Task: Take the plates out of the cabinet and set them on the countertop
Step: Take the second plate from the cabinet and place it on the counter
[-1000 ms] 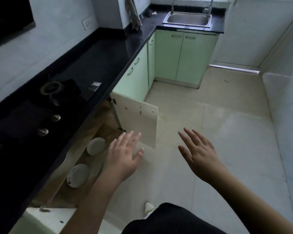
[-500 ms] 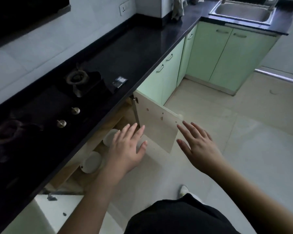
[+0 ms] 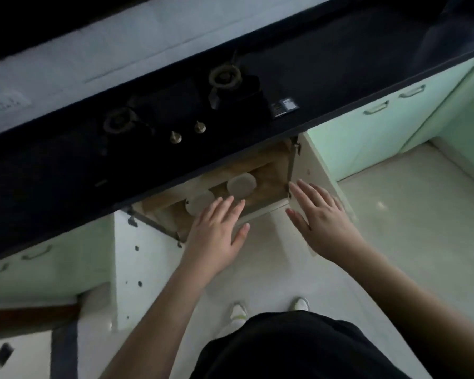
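Observation:
Two pale round plates lie on the wooden floor of the open cabinet (image 3: 268, 184) under the black countertop (image 3: 326, 77). The left plate (image 3: 199, 205) is partly covered by my fingertips; the right plate (image 3: 242, 184) lies clear behind it. My left hand (image 3: 216, 233) reaches toward the cabinet mouth, fingers spread, holding nothing, tips just over the left plate's edge. My right hand (image 3: 320, 217) hovers open beside the right cabinet door (image 3: 316, 165), holding nothing.
A two-burner gas hob (image 3: 181, 116) with two knobs sits on the countertop right above the cabinet. The left cabinet door (image 3: 140, 258) stands swung open. Pale green cabinets (image 3: 367, 138) line the wall on the right. My feet (image 3: 268, 310) stand on the light tiled floor.
My view has turned left to face the open cabinet head-on. Both hands have moved forward toward the cabinet opening; the left one now reaches over the near plate.

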